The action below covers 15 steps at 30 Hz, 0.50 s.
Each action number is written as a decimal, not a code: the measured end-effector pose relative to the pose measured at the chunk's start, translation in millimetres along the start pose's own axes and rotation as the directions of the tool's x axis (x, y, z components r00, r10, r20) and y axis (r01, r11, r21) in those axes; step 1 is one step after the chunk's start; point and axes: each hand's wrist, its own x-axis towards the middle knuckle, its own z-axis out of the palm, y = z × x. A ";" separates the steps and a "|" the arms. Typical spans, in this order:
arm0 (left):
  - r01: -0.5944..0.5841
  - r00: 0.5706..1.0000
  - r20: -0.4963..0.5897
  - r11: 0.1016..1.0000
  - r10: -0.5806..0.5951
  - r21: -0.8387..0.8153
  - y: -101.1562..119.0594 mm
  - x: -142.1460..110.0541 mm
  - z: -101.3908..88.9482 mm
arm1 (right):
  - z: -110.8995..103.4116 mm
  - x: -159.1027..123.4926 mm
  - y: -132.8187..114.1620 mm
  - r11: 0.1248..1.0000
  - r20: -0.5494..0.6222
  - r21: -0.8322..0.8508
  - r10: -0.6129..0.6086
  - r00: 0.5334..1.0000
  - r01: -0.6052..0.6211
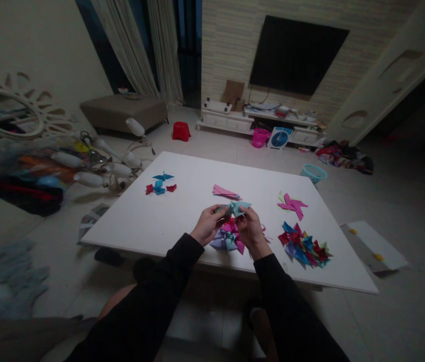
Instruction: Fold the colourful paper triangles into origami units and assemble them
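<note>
Between both hands, above the table's near half, is a pale teal folded-paper piece [240,207], perhaps an origami crane. My left hand [209,224] pinches its left side. On its right side, the fingers of my right hand [250,229] are closed. Under my hands lies a pile of pink, lilac and teal folded papers [228,241], partly covered by them. Just beyond sits a small stack of pink paper strips [225,191]. To the right are a pink and green folded piece [293,204] and a heap of multicoloured origami [305,245].
A blue paper crane [163,176] and red and blue folded pieces [159,188] lie at the white table's [133,221] far left. A lamp with several white shades [119,170] stands beside that edge. On the floor are a teal basket [315,173] and a white box [376,246].
</note>
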 end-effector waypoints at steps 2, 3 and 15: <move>0.000 1.000 0.006 1.000 0.000 0.027 0.9 0.0 -0.3 | 0.9 0.0 -1.3 1.000 -0.015 -0.008 -0.025 1.000 0.025; -0.002 1.000 0.013 0.999 0.002 0.037 1.2 -0.1 -0.5 | 1.2 0.1 -1.1 0.999 -0.015 -0.012 -0.036 0.999 0.035; -0.035 0.997 0.064 0.999 0.033 0.031 4.4 -1.0 -0.6 | -1.1 0.4 6.7 1.000 0.053 -0.011 -0.008 0.999 0.009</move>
